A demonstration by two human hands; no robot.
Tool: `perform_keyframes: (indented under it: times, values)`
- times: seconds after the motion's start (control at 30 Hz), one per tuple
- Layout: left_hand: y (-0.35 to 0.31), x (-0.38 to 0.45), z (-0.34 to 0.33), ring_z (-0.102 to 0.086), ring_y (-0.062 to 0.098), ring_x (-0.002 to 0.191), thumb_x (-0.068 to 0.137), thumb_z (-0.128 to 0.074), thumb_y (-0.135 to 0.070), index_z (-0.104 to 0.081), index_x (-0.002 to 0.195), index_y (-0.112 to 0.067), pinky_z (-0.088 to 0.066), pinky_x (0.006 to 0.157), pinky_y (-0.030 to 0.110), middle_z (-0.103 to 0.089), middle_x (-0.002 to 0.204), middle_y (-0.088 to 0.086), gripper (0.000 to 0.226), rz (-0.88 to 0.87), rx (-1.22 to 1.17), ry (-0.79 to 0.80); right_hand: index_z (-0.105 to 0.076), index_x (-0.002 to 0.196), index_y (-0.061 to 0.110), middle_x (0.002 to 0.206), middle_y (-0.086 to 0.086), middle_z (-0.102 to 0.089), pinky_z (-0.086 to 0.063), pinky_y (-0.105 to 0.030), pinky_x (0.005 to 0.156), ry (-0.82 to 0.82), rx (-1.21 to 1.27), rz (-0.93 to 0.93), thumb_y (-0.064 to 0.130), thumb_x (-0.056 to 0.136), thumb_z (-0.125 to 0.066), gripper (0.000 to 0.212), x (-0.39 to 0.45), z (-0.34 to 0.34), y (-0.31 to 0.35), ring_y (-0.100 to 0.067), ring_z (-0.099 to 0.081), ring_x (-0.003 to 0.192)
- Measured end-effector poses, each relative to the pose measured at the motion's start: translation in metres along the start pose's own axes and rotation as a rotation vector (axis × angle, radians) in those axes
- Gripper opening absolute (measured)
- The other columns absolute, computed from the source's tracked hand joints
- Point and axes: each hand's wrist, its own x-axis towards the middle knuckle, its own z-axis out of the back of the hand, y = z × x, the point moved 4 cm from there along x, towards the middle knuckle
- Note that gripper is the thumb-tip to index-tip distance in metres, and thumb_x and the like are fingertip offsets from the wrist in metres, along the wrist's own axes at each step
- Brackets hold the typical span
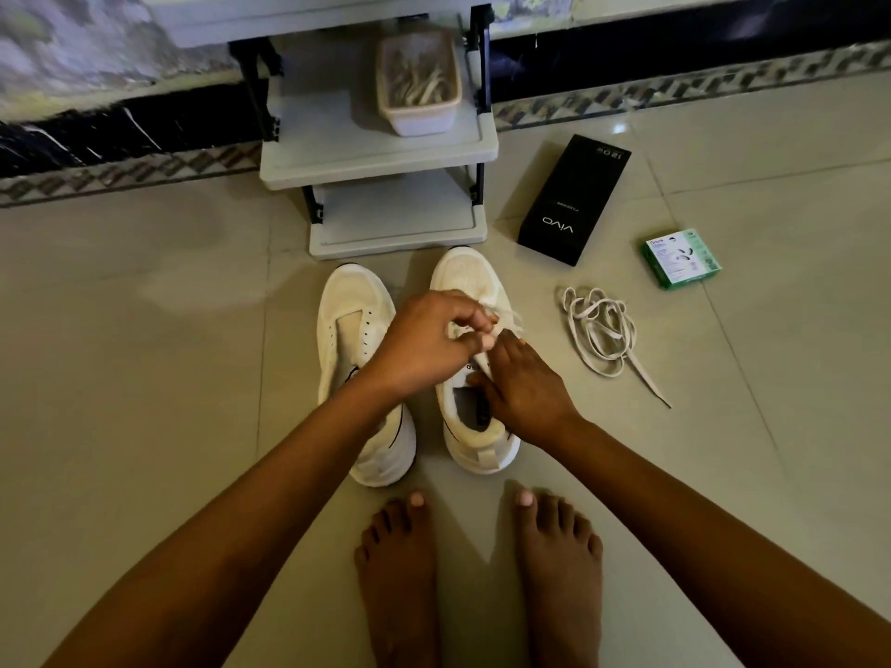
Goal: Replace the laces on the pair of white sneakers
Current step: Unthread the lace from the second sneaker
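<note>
Two white sneakers stand side by side on the tiled floor, toes pointing away from me. The left sneaker [348, 311] has no lace; its eyelets are bare. Over the right sneaker [470, 277], my left hand [424, 339] pinches a white lace [506, 316] above the eyelets. My right hand [523, 388] lies on that shoe's tongue and collar, fingers toward the lace; whether it pinches the lace is hidden. A loose white lace [600, 332] lies coiled on the floor to the right.
A grey shelf rack [381, 156] stands just beyond the shoes, with a tub of laces [418, 84] on its upper shelf. A black phone box [573, 200] and a small green box [681, 257] lie at the right. My bare feet [482, 571] are just behind the shoes.
</note>
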Motion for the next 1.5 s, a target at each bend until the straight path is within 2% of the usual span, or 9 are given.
perform_keyframes:
  times: [0.13, 0.3, 0.4, 0.67, 0.9, 1.07, 1.23, 1.37, 1.5]
  values:
    - [-0.001, -0.001, 0.010, -0.059, 0.006, 0.091, 0.080, -0.073, -0.017, -0.070, 0.098, -0.015, -0.044, 0.080, 0.021, -0.065, 0.098, -0.007, 0.018, 0.048, -0.165, -0.030, -0.028, 0.145, 0.009, 0.150, -0.011, -0.032, -0.032, -0.032, 0.106, 0.023, -0.017, 0.001, 0.055, 0.092, -0.027, 0.071, -0.001, 0.001, 0.000, -0.028, -0.033, 0.135]
    - [0.018, -0.005, -0.012, -0.053, 0.020, 0.112, 0.085, -0.062, -0.023, -0.065, 0.112, -0.024, -0.043, 0.091, 0.032, -0.059, 0.124, -0.005, 0.028, -0.050, 0.564, 0.035, -0.029, 0.144, 0.008, 0.148, -0.011, -0.035, -0.030, -0.030, 0.106, 0.014, 0.008, -0.008, 0.045, 0.096, -0.037, 0.061, -0.002, 0.004, 0.002, -0.027, -0.034, 0.135]
    - [0.013, -0.006, -0.013, -0.054, 0.021, 0.105, 0.088, -0.054, -0.024, -0.068, 0.101, -0.024, -0.038, 0.090, 0.032, -0.064, 0.116, -0.006, 0.019, -0.025, 0.651, -0.080, -0.032, 0.143, 0.006, 0.149, -0.012, -0.034, -0.029, -0.030, 0.107, 0.023, -0.009, -0.008, 0.052, 0.089, -0.027, 0.071, -0.002, 0.005, 0.005, -0.026, -0.033, 0.136]
    - [0.000, -0.003, 0.003, -0.062, 0.012, 0.091, 0.084, -0.065, -0.007, -0.067, 0.083, -0.017, -0.047, 0.090, 0.026, -0.066, 0.087, -0.006, 0.010, 0.153, -0.201, 0.049, -0.029, 0.144, 0.010, 0.150, -0.009, -0.033, -0.030, -0.030, 0.106, 0.011, 0.027, -0.016, 0.039, 0.097, -0.044, 0.058, -0.003, 0.004, 0.002, -0.024, -0.031, 0.138]
    - [0.033, -0.007, -0.018, -0.055, 0.023, 0.106, 0.084, -0.062, -0.019, -0.061, 0.108, -0.020, -0.045, 0.081, 0.031, -0.054, 0.118, 0.002, 0.024, -0.022, 0.429, 0.035, -0.023, 0.149, 0.014, 0.154, -0.006, -0.027, -0.026, -0.028, 0.110, 0.006, 0.068, -0.006, 0.057, 0.086, -0.024, 0.077, -0.002, 0.000, 0.001, -0.021, -0.026, 0.140]
    - [0.023, 0.000, -0.010, -0.059, 0.021, 0.098, 0.082, -0.065, -0.013, -0.070, 0.089, -0.014, -0.045, 0.081, 0.029, -0.066, 0.101, 0.003, 0.008, -0.026, 0.313, -0.090, -0.029, 0.145, 0.009, 0.150, -0.010, -0.033, -0.030, -0.032, 0.108, 0.022, 0.070, -0.022, 0.050, 0.092, -0.034, 0.067, 0.000, -0.002, -0.002, -0.025, -0.031, 0.138]
    - [-0.010, -0.011, 0.002, -0.064, 0.006, 0.084, 0.084, -0.058, 0.005, -0.063, 0.072, -0.018, -0.051, 0.086, 0.024, -0.066, 0.081, -0.005, 0.027, -0.040, -0.263, -0.161, -0.032, 0.143, 0.016, 0.143, -0.005, -0.041, -0.039, -0.026, 0.091, 0.001, 0.192, -0.084, 0.053, 0.088, -0.044, 0.068, -0.003, 0.001, -0.003, -0.021, -0.042, 0.129]
    - [-0.036, -0.003, 0.007, -0.057, 0.003, 0.094, 0.087, -0.059, -0.004, -0.066, 0.099, -0.018, -0.043, 0.085, 0.011, -0.061, 0.100, -0.013, 0.020, -0.182, 0.010, -0.182, -0.018, 0.150, 0.013, 0.157, -0.005, -0.018, -0.037, -0.036, 0.106, 0.002, 0.081, 0.006, 0.057, 0.085, -0.022, 0.078, -0.001, 0.000, 0.004, -0.020, -0.022, 0.143]
    - [0.011, -0.001, 0.007, -0.058, 0.017, 0.106, 0.080, -0.066, -0.010, -0.063, 0.110, -0.024, -0.049, 0.091, 0.036, -0.063, 0.116, -0.004, 0.034, 0.007, 0.188, -0.048, -0.013, 0.150, 0.012, 0.158, -0.004, -0.011, -0.031, -0.032, 0.109, 0.011, 0.041, 0.001, 0.050, 0.086, -0.022, 0.076, -0.003, 0.002, 0.004, -0.019, -0.015, 0.145]
